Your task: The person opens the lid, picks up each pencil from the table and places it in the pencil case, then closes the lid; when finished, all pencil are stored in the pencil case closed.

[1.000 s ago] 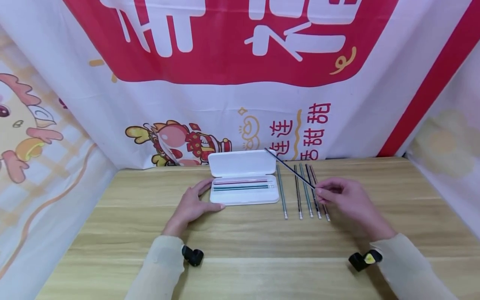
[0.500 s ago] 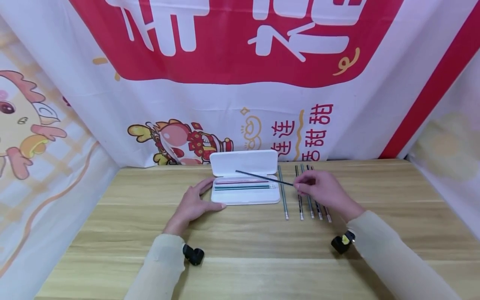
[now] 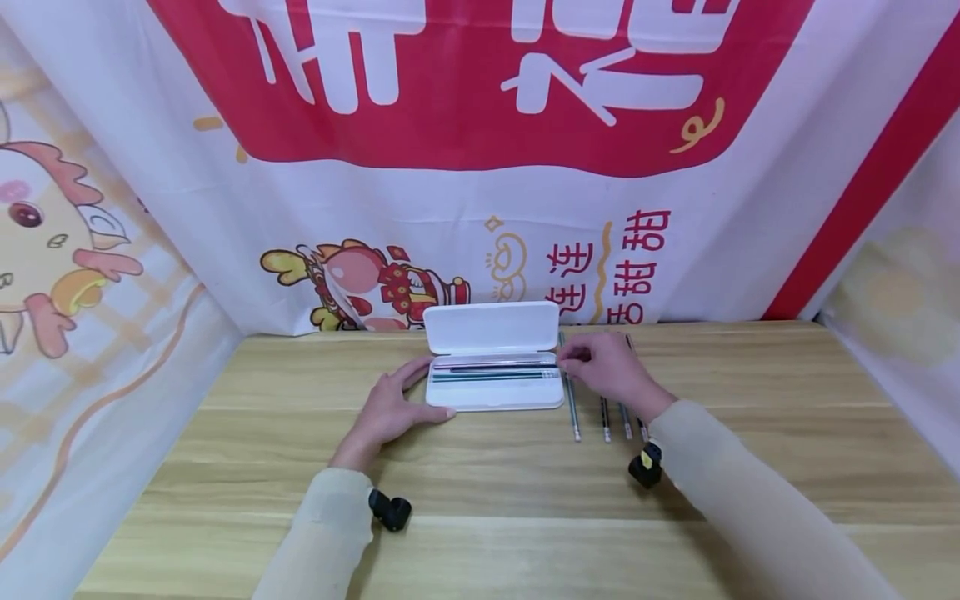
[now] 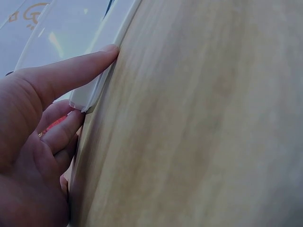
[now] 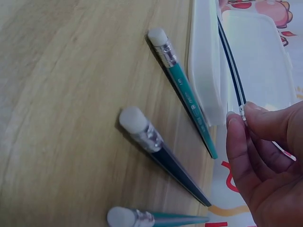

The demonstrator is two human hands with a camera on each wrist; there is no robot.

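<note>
A white pencil case lies on the table with its lid raised at the back. Several pencils rest lengthwise inside it. My left hand holds the case's left end, thumb along the front edge and fingers at the side. At the right end, my right hand pinches a dark pencil between thumb and index finger near its eraser end. That pencil lies level over the case, beside the others; whether it touches the bottom I cannot tell.
Right of the case, several pencils lie side by side, erasers toward me: a teal one, a dark one and another teal one among them. My right hand partly covers them. A printed cloth hangs behind the wooden table.
My right hand has moved left with the dark pencil, swinging it from a slant above the loose pencils to level over the open case. The left hand stays at the case.
</note>
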